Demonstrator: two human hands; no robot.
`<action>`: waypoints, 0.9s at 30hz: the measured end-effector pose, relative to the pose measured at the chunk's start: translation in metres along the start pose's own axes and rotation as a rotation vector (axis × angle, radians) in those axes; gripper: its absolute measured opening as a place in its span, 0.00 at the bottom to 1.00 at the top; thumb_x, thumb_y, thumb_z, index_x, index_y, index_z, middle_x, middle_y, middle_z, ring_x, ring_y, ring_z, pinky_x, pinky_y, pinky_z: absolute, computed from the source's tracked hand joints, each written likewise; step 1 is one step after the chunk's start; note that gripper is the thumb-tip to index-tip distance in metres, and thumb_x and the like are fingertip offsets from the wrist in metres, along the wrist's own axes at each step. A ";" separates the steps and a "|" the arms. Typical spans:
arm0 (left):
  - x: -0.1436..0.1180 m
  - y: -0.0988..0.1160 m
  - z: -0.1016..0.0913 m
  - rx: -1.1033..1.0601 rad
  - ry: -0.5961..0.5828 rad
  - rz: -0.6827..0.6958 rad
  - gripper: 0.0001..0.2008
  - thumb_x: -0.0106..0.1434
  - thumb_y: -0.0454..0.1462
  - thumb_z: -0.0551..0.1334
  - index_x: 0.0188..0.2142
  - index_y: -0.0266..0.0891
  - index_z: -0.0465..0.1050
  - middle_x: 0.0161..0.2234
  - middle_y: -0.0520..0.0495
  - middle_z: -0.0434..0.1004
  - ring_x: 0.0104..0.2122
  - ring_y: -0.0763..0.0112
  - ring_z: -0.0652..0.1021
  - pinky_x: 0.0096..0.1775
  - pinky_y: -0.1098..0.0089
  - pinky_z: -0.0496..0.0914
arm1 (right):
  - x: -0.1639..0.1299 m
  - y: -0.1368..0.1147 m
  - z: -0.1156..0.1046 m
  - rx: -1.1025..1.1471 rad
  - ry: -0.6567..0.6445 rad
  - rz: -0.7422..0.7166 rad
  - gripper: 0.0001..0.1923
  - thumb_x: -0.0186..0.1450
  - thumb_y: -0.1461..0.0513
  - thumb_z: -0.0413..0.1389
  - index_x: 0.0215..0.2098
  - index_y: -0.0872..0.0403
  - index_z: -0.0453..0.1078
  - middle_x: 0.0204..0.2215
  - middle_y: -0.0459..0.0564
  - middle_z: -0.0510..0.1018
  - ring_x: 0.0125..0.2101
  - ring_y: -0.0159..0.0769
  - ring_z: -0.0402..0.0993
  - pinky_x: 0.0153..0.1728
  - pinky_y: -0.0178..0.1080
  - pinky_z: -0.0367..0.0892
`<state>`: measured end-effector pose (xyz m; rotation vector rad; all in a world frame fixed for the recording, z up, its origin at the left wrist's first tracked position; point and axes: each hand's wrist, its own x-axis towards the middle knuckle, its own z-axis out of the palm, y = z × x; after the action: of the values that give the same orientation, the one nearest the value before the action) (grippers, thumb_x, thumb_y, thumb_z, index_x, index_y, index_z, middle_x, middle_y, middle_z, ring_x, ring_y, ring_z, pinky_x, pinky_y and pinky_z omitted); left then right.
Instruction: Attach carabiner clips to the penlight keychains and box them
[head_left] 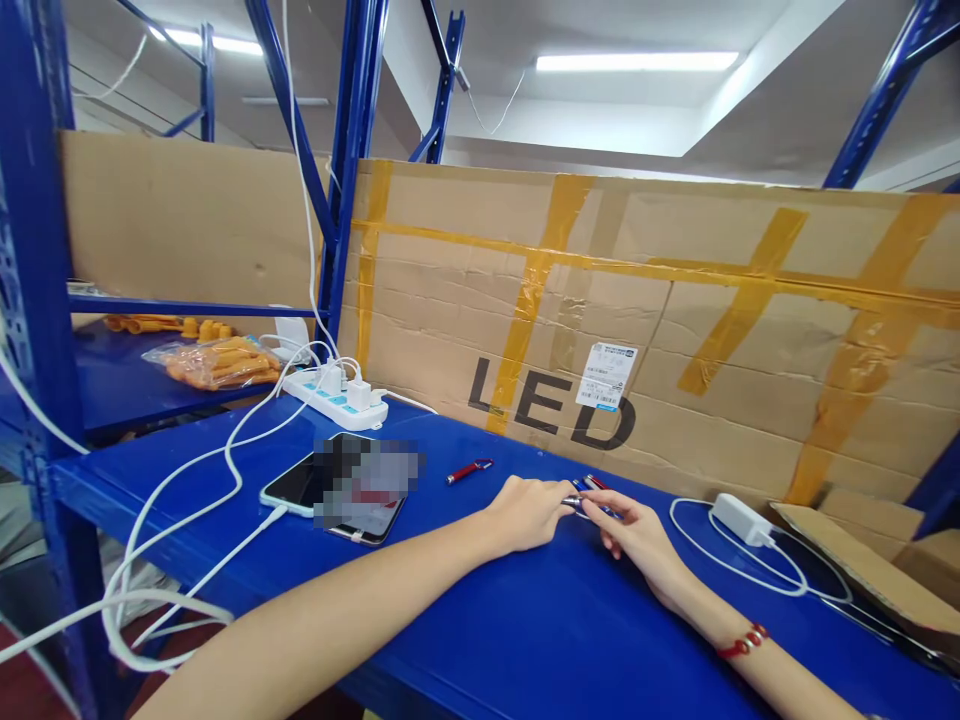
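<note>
Here, a small red-and-blue tool (589, 488) is pinched between the fingertips of the left hand (529, 512) and the right hand (637, 535) on the blue shelf (525, 620), near a red pen (469, 470) and a white charger (741, 519).

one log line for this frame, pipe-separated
left hand: on small pen-like item | right hand: same item, fingertips | surface: blue shelf | nearby: red pen, white charger, phones

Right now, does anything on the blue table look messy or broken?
The cardboard sheet behind the blue table is creased and patched with crossing tape strips. White cables sprawl loose from the power strip over the table's edge. Nothing looks spilled.
</note>
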<state>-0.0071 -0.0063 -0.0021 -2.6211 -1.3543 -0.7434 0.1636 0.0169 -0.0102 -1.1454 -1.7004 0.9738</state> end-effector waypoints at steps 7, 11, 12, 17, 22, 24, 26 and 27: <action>0.000 0.000 -0.002 -0.115 0.005 0.000 0.11 0.64 0.39 0.44 0.44 0.46 0.59 0.42 0.54 0.70 0.40 0.67 0.72 0.38 0.70 0.65 | 0.004 -0.001 -0.008 0.022 -0.021 -0.216 0.15 0.45 0.54 0.61 0.23 0.58 0.70 0.31 0.48 0.68 0.12 0.20 0.60 0.09 0.29 0.55; -0.001 0.001 -0.004 -0.167 -0.045 0.061 0.10 0.64 0.38 0.45 0.42 0.45 0.60 0.41 0.54 0.71 0.40 0.68 0.72 0.37 0.71 0.65 | 0.000 -0.005 -0.011 -0.015 -0.074 -0.289 0.13 0.46 0.56 0.61 0.19 0.59 0.67 0.26 0.46 0.66 0.12 0.21 0.61 0.09 0.28 0.56; -0.001 0.001 -0.004 -0.174 -0.071 0.074 0.09 0.64 0.39 0.45 0.41 0.45 0.60 0.40 0.54 0.71 0.39 0.67 0.73 0.36 0.71 0.65 | -0.001 -0.006 -0.011 -0.027 -0.091 -0.306 0.13 0.46 0.57 0.61 0.18 0.59 0.66 0.26 0.45 0.65 0.12 0.21 0.62 0.10 0.28 0.57; -0.001 0.001 -0.002 -0.172 -0.105 0.100 0.08 0.64 0.39 0.45 0.40 0.43 0.57 0.37 0.51 0.72 0.36 0.65 0.73 0.33 0.71 0.64 | -0.004 -0.003 -0.013 -0.037 -0.146 -0.365 0.14 0.49 0.57 0.60 0.17 0.58 0.62 0.25 0.44 0.65 0.12 0.20 0.62 0.11 0.28 0.58; -0.002 0.001 -0.001 -0.117 -0.124 0.190 0.05 0.63 0.37 0.46 0.37 0.40 0.57 0.36 0.49 0.71 0.35 0.65 0.74 0.32 0.72 0.63 | -0.006 -0.002 -0.015 -0.086 -0.214 -0.420 0.15 0.49 0.55 0.60 0.18 0.57 0.62 0.23 0.44 0.64 0.14 0.22 0.61 0.13 0.29 0.60; -0.002 0.001 -0.001 -0.101 -0.125 0.203 0.05 0.63 0.37 0.46 0.37 0.40 0.57 0.35 0.49 0.71 0.35 0.66 0.74 0.32 0.72 0.63 | -0.007 -0.004 -0.015 -0.116 -0.211 -0.435 0.16 0.49 0.55 0.59 0.17 0.57 0.61 0.22 0.44 0.64 0.14 0.22 0.61 0.13 0.29 0.59; -0.003 0.002 0.000 -0.090 -0.118 0.189 0.06 0.63 0.37 0.46 0.38 0.40 0.57 0.35 0.50 0.71 0.35 0.66 0.73 0.32 0.73 0.63 | -0.008 -0.005 -0.014 -0.136 -0.186 -0.439 0.16 0.50 0.55 0.59 0.17 0.57 0.60 0.21 0.44 0.64 0.13 0.23 0.60 0.13 0.30 0.58; -0.003 0.002 0.000 -0.085 -0.112 0.179 0.06 0.63 0.37 0.46 0.39 0.40 0.57 0.36 0.50 0.71 0.36 0.66 0.73 0.32 0.73 0.63 | -0.008 -0.006 -0.013 -0.145 -0.168 -0.438 0.16 0.50 0.55 0.58 0.17 0.56 0.60 0.20 0.44 0.64 0.13 0.23 0.60 0.13 0.30 0.58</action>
<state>-0.0070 -0.0094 -0.0028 -2.8428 -1.1151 -0.6513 0.1759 0.0090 -0.0020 -0.7437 -2.0724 0.6944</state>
